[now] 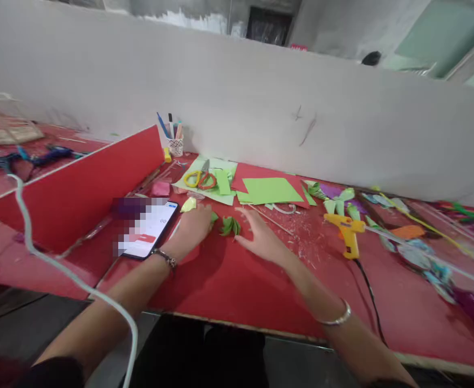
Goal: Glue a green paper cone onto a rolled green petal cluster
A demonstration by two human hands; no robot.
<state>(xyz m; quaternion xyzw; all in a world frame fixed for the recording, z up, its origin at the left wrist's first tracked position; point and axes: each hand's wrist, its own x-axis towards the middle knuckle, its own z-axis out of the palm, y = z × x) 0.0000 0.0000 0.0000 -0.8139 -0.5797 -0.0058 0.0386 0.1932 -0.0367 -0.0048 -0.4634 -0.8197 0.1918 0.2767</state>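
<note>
My left hand [194,223] is low over the red table, its fingers curled together on a small green paper piece [214,217], mostly hidden by the fingertips. Beside it lies a green cut-paper leaf cluster [230,226] with pointed tips. My right hand [260,237] is just right of that cluster, thumb and fingers spread apart, holding nothing. A pale yellow-green scrap [189,205] sits behind my left hand. Left of that hand rests a phone [150,229] with a lit screen.
Scissors [200,179] and green paper sheets [271,190] lie at the back. A yellow glue gun [347,234] with a black cord is at right, near paper flowers [339,202]. A red divider [99,183] stands left; a white cable [75,280] crosses the front. A pen cup [176,145] stands by the wall.
</note>
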